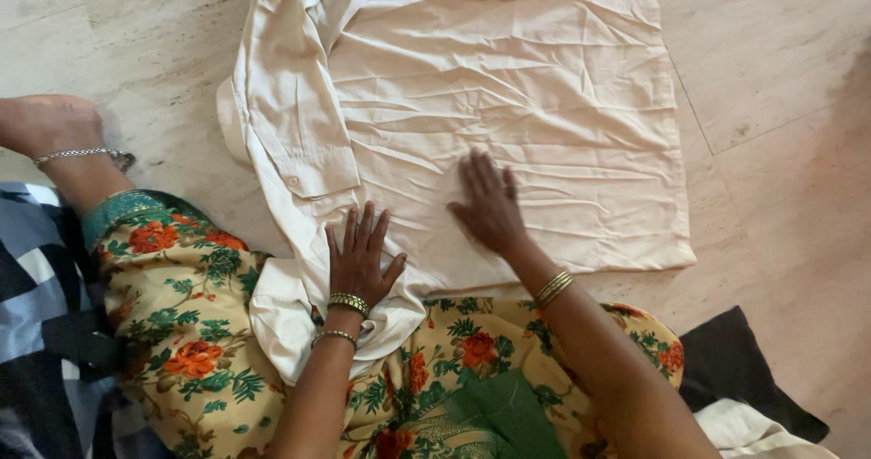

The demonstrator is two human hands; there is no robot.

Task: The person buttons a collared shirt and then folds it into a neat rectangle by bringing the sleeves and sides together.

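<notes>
Fabric in a yellow floral print (pixel 195 332) covers the person's lap at the near edge of the view, with a black cloth (pixel 730 364) lying on the floor just to its right and a blue, black and white patterned cloth (pixel 36 314) at the left edge. Both forearms reach out over the lap onto a cream shirt (pixel 508 87) spread on the pale stone floor (pixel 780 78).

The left hand (pixel 358 255) lies flat, fingers spread wide, palm down on the near left part of the shirt, close to where the fabric bunches against the lap. The right hand (pixel 490 207) rests a little farther out, also flat and open with fingers together, pressing on the middle of the cloth. Neither hand grips anything.

The shirt stretches away from the hands, its long axis running from the lap toward the top of the view. A sleeve (pixel 290 123) is folded in along the left side, its buttoned cuff pointing back toward the left hand. The right side edge lies straight, well apart from both hands.

A bare foot with an anklet (pixel 54 132) rests on the floor at far left.
</notes>
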